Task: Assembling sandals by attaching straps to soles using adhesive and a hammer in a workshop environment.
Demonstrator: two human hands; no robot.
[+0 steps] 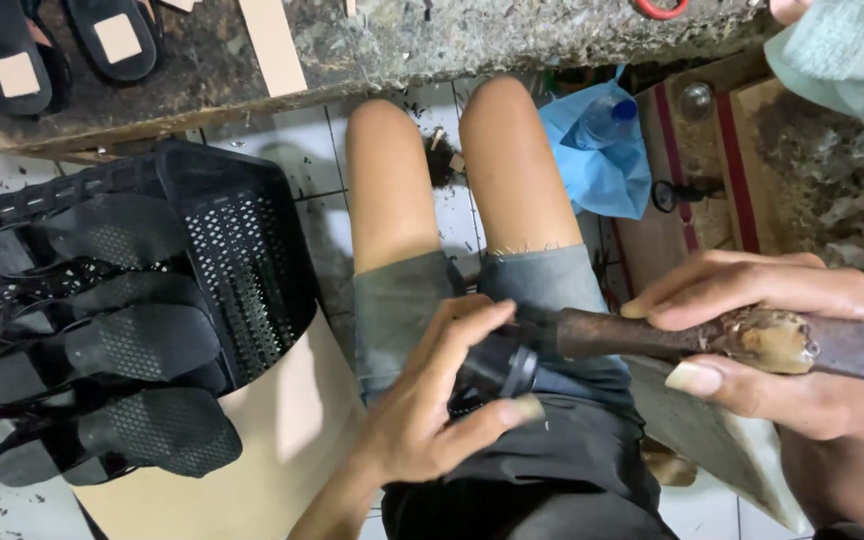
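Small shoemaking workshop, prob. informal. Black sandals (pixel 102 345) stacked in black plastic basket (pixel 242 240), more soles (pixel 62 45) on grimy, scrap-strewn workbench (pixel 432 40). Cardboard sheets (pixel 272 440) on tiled floor (pixel 282 140), rusty iron tool (pixel 652 335) at knee level.

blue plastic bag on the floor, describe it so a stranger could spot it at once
Start at the person's bare knees over the white tiled floor. Just right of them, against a wooden frame, lies the crumpled blue plastic bag. It alone is bright blue, with a clear blue-capped bottle on it.
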